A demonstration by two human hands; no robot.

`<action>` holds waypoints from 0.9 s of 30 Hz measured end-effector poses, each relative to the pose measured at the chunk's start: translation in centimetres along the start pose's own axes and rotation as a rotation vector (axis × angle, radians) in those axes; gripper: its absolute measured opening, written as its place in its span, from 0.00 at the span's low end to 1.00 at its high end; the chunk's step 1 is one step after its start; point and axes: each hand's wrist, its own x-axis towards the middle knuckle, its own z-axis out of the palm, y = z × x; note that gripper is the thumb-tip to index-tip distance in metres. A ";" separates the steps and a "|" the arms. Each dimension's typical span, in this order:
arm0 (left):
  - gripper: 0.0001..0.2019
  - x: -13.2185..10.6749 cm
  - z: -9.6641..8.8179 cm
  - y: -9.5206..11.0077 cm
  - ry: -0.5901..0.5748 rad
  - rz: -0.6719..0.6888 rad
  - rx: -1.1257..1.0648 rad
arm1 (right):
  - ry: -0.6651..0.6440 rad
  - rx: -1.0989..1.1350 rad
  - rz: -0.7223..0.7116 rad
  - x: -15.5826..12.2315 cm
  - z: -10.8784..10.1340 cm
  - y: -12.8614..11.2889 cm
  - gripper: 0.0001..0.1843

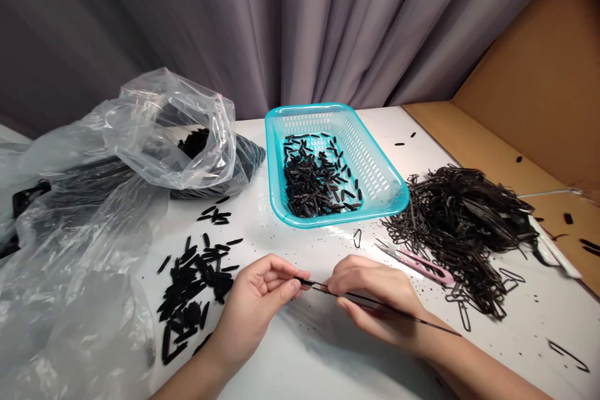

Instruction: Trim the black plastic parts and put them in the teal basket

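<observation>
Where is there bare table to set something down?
Barest is the white table between the left forearm and right forearm. Another patch, lightly specked, lies between the blue basket, left hand and loose black pieces. It's crowded at left, under the clear plastic bag, and at right, around the tangled black strips and pink-handled snips.

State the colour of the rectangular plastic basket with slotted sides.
The rectangular plastic basket is turquoise blue; it shows best in the head view.

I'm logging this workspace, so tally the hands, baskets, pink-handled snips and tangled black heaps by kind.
Hands: 2 (left hand, right hand)
Basket: 1
Pink-handled snips: 1
Tangled black heap: 1
Total: 5
Left out: loose black pieces, too many and overlapping to count.
</observation>
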 end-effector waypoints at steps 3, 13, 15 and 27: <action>0.03 0.0 0.0 0.0 -0.003 0.003 -0.009 | 0.018 -0.049 -0.076 0.1 0.3 0.3 0.10; 0.04 0.1 0.0 -0.1 -0.016 0.010 -0.009 | 0.016 -0.157 -0.134 0.2 0.4 0.2 0.09; 0.04 0.0 0.0 -0.2 -0.010 0.013 -0.010 | 0.028 -0.209 -0.183 0.3 0.4 0.2 0.10; 0.04 0.2 0.2 0.0 0.020 0.010 -0.044 | -0.058 -0.596 -0.392 0.0 0.3 -1.4 0.16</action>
